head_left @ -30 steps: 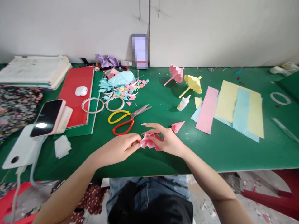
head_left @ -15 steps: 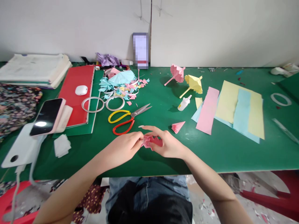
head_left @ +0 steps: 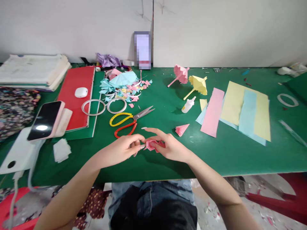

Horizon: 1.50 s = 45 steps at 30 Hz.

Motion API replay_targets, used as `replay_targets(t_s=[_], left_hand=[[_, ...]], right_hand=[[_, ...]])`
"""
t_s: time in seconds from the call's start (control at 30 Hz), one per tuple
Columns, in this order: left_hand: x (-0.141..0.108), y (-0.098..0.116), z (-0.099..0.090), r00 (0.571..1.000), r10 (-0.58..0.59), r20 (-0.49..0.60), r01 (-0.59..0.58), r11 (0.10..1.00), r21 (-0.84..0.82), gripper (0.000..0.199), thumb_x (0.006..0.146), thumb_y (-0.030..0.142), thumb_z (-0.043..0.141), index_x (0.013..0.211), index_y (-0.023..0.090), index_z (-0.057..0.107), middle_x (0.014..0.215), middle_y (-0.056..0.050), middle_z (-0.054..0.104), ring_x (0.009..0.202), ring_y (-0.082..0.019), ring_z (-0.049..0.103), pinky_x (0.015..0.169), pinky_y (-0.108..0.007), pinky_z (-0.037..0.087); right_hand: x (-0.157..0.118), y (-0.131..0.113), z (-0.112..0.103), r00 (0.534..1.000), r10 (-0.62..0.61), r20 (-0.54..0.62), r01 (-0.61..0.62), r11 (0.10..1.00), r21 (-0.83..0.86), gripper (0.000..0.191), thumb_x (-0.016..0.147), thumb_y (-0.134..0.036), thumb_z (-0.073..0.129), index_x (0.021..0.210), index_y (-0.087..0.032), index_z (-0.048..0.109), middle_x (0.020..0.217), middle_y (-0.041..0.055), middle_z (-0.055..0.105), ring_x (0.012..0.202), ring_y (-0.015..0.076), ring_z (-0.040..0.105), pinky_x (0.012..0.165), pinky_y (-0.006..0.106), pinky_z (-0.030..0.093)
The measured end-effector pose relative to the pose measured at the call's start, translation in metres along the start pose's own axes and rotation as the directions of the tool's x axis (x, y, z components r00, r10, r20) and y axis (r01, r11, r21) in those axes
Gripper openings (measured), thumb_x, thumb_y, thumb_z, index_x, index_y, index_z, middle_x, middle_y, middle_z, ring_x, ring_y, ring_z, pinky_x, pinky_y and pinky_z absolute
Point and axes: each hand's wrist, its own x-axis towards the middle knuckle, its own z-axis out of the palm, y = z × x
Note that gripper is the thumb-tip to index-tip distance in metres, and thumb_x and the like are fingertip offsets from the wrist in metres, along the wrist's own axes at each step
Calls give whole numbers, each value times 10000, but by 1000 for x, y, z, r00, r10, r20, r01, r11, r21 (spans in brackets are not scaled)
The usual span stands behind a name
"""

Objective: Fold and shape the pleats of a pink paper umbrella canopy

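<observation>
Both forearms reach forward and converge, bare to the elbow, over the near edge of the green table (head_left: 216, 159). The left hand (head_left: 122, 149) lies palm down, knuckles up, its fingertips pinched together and pointing right. The right hand (head_left: 168, 147) sits just beside it, wrist bent inward, forefinger stretched out straight toward the left, the thumb and other fingers curled underneath. The fingertips of the two hands meet.

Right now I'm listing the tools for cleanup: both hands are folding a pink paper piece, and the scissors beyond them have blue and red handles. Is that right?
Not quite. In the head view the scissors have yellow and red handles, not blue and red. The rest holds: the left hand and right hand both pinch the pink paper piece.
</observation>
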Motion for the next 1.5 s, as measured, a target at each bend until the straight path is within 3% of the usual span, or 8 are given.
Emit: replay_targets(t_s=[0.3,0.6,0.7,0.83,1.0,1.17,1.4,1.5], left_hand=[[4,3,11,969,74,-234,-27,979,201,119,869,312,487,978,263,486,723,56,500,624,-108,518,583,-215,396],[6,-3,21,901,313,-299,-196,911,363,111,906,206,416,959,219,513,826,22,512,624,-90,495,580,-213,384],[7,-4,21,913,279,-298,-182,931,316,94,902,229,431,952,216,510,816,23,496,615,-89,483,577,-213,391],[8,-5,22,925,225,-307,-147,955,258,85,885,238,451,945,222,509,790,29,477,613,-92,478,579,-217,395],[6,-5,28,935,168,-313,-96,968,232,91,877,246,453,948,221,506,758,33,466,595,-99,472,561,-231,378],[-3,-5,32,922,170,-347,-141,984,107,149,918,316,404,1014,235,484,792,23,512,662,-113,512,615,-234,409],[-15,-8,43,902,143,-408,-104,988,117,366,944,458,292,715,203,418,635,37,455,582,-125,468,590,-260,355],[-21,-11,54,903,148,-404,-111,987,114,401,950,453,262,722,197,470,660,22,505,631,-142,513,634,-272,375]], right_hand=[[-1,0,-1,996,75,40,-79,989,122,588,877,-132,455,1415,-246,248,1060,55,685,583,84,601,493,192,516],[-2,3,0,996,79,31,-83,984,159,659,880,-149,448,1449,-282,143,1074,48,684,496,68,546,437,194,451],[-3,2,-1,995,78,62,-89,974,209,581,909,-165,387,1441,-268,176,1063,44,677,580,79,569,544,219,484],[-2,-1,0,999,35,8,-35,996,78,667,834,-273,586,1408,-229,249,1027,47,674,654,100,571,643,246,495],[-1,0,3,996,13,-87,-22,993,-112,541,844,-208,539,1349,-231,346,884,12,686,600,95,556,619,223,470],[0,-2,6,996,23,-86,-39,983,-180,586,790,-147,583,1332,-222,372,792,-18,670,678,122,608,681,236,463],[-8,-18,18,992,-26,-126,2,983,-184,544,753,-77,584,1253,-241,445,707,-51,657,695,134,620,739,271,468],[-14,-25,22,983,-68,-170,42,987,-152,452,749,-70,578,1166,-231,504,676,-54,637,724,144,629,788,299,465]])
